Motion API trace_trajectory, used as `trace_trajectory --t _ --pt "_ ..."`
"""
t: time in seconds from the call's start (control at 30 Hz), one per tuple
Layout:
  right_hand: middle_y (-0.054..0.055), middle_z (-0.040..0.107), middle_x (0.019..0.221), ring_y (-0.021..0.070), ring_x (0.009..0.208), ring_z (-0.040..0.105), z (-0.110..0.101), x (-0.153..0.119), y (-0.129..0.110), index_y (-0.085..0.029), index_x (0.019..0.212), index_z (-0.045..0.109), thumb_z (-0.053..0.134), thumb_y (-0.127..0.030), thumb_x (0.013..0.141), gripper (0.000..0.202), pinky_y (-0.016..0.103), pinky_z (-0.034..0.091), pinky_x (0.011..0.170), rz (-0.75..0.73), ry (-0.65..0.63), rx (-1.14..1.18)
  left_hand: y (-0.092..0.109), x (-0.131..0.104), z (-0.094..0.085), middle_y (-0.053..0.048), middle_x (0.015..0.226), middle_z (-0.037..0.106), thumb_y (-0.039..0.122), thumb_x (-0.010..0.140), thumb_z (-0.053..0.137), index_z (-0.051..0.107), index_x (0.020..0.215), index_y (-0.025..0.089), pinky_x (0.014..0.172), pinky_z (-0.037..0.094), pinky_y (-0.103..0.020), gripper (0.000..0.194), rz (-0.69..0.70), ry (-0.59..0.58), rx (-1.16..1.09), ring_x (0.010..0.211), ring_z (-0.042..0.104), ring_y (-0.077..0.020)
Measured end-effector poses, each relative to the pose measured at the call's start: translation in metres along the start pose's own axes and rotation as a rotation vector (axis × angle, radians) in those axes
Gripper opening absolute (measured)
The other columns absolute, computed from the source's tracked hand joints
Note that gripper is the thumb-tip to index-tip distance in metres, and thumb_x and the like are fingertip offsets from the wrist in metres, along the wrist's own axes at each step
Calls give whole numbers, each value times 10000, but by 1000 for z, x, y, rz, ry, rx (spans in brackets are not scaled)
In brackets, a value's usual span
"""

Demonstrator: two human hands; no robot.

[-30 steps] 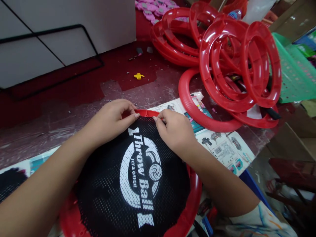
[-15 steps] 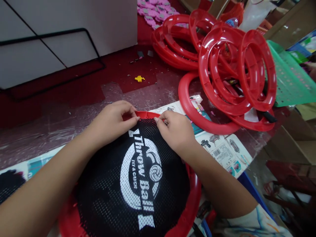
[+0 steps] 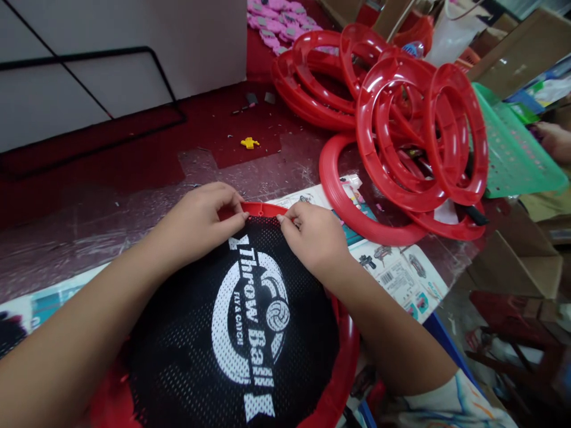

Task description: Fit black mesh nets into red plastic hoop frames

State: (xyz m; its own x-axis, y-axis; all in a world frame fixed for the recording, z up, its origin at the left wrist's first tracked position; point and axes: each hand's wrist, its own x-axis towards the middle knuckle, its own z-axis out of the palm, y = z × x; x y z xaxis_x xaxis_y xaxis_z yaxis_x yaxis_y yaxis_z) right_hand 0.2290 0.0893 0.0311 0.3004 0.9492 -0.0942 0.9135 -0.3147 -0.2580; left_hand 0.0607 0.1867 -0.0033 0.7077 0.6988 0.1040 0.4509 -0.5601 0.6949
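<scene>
A round black mesh net printed "Throw Ball" in white lies over a red plastic ring in front of me. At the far edge, my left hand pinches the net's border against the ring, thumb and fingers together. Just right of it, my right hand pinches the same border, also closed. A short stretch of bare red rim shows between the two hands. The lower left of the ring is partly covered by my left forearm.
Several loose red rings are heaped at the back right, beside a green basket. Printed cardboard lies under the work. A small yellow piece sits on the table. Pink pieces are piled behind. Another person's hand shows far right.
The whole view has shifted slightly. Both hands keep their pinch at the net's far edge. Another person's hand now shows more clearly at the right.
</scene>
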Motion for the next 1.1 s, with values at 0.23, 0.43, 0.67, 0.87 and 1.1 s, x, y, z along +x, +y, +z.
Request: trace_trajectory --t 0.23,0.43,0.67,0.87,1.1 --pt "71 719 819 181 738 609 0 0 -1 -154 867 710 534 -258 923 212 283 318 615 -16 -8 -14 -2 -2 3 -97 929 619 257 863 462 602 884 153 798 480 -391 175 194 27 180 874 590 -239" --pt "80 729 848 191 754 624 -2 -1 -2 -154 880 712 517 -249 929 222 292 304 606 -27 -18 -63 1 -10 5 -162 1189 595 161 893 468 686 1080 176 850 468 -495 288 527 60 378 1073 565 -335" --pt "75 718 831 186 744 609 -7 0 1 -150 867 715 530 -247 921 215 288 314 606 -58 -60 -39 -8 -8 5 -167 1201 604 222 922 489 701 1113 192 843 484 -508 287 574 -18 391 1053 570 -334" --pt "9 657 679 125 623 541 -17 -2 12 -161 775 699 627 -245 870 146 249 335 596 -32 -122 218 -7 -8 8 -172 1217 611 194 923 461 658 1133 155 882 494 -524 290 527 -49 372 1062 589 -327" --pt "34 648 689 132 636 537 -16 2 16 -143 763 668 573 -189 881 159 258 339 604 19 -160 183 -7 -9 9 -187 1224 598 181 935 418 645 1157 132 906 510 -487 321 520 -61 295 1082 593 -311"
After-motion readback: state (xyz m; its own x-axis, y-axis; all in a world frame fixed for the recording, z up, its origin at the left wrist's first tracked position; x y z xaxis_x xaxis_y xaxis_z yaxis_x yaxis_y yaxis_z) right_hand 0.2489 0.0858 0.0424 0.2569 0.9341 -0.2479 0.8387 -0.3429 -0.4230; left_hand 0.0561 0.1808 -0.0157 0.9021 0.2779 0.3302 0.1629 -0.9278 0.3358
